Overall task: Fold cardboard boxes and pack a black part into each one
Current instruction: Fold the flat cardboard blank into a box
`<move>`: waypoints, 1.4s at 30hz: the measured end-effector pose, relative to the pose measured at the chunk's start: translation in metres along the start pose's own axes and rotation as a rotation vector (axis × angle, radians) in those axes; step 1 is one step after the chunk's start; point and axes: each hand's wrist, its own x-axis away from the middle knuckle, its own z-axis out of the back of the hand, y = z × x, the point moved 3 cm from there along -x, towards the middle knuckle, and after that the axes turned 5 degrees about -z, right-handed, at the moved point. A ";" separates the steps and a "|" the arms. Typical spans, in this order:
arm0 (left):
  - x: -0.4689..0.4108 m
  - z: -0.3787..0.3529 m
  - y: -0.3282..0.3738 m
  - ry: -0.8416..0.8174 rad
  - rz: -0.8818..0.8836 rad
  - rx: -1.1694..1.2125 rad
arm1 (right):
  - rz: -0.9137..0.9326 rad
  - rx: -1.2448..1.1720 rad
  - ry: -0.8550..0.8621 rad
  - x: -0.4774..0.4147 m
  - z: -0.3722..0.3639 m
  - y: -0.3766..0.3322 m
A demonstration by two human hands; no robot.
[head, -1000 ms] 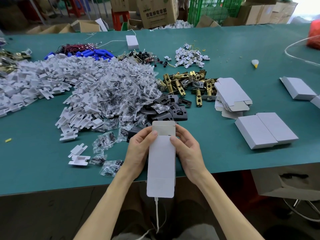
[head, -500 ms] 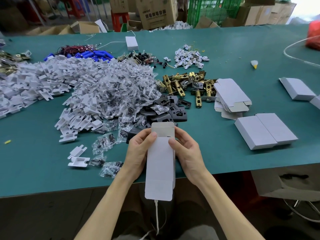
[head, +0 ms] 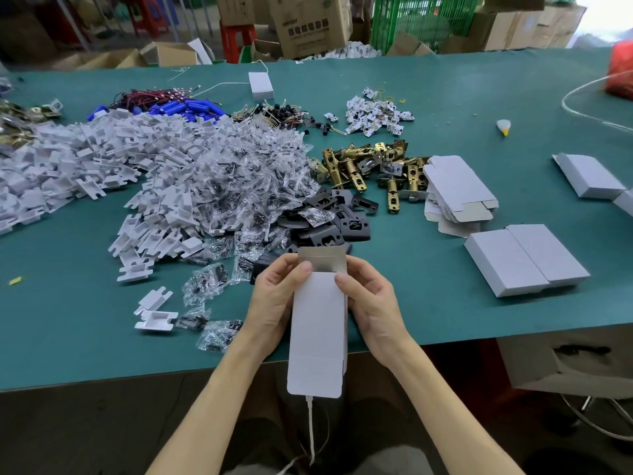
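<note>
cardboard box point(head: 317, 323), white, long and narrow, partly opened from flat, is held at the near edge of the green-covered table point(head: 428, 303). its upper end lies over the table and its lower end overhangs the edge toward the person. the top flap stands up and shows a grey inner face. left hand point(head: 274, 296) grips the box's left side, thumb laid on the front face just below the flap crease. right hand point(head: 373, 303) grips the right side likewise, thumb on the front face opposite. the fingers behind the box are hidden. black metal plates point(head: 329, 224), flat with cut-outs, lie in a loose heap on the table just beyond the box. 1 stack of flat white box blanks point(head: 459, 190) sits to the right of that heap. 2 folded white boxes point(head: 524, 258) lie side by side, touching, nearer the table edge on the right. brass-coloured latch bolts point(head: 370, 166) are piled further back, beside the blanks. a large heap of small clear plastic bags point(head: 239, 186) and a wider spread of white plastic inserts point(head: 85, 166) cover the left half of the table. 1 white cable point(head: 311, 430) hangs below the box's lower end.
</note>
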 end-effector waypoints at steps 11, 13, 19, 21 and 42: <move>0.001 0.001 -0.002 0.034 -0.030 -0.100 | 0.100 0.203 0.108 0.002 0.000 0.002; 0.001 -0.001 -0.003 0.029 -0.057 -0.144 | 0.130 0.218 0.136 0.004 -0.001 0.001; 0.003 -0.011 -0.002 -0.072 -0.091 -0.282 | 0.158 0.168 0.221 0.006 0.003 0.000; 0.003 -0.011 -0.002 -0.099 -0.078 -0.295 | 0.157 0.166 0.223 0.006 0.004 0.000; 0.002 -0.007 -0.002 0.000 -0.094 -0.292 | 0.127 0.246 0.188 0.004 0.003 0.002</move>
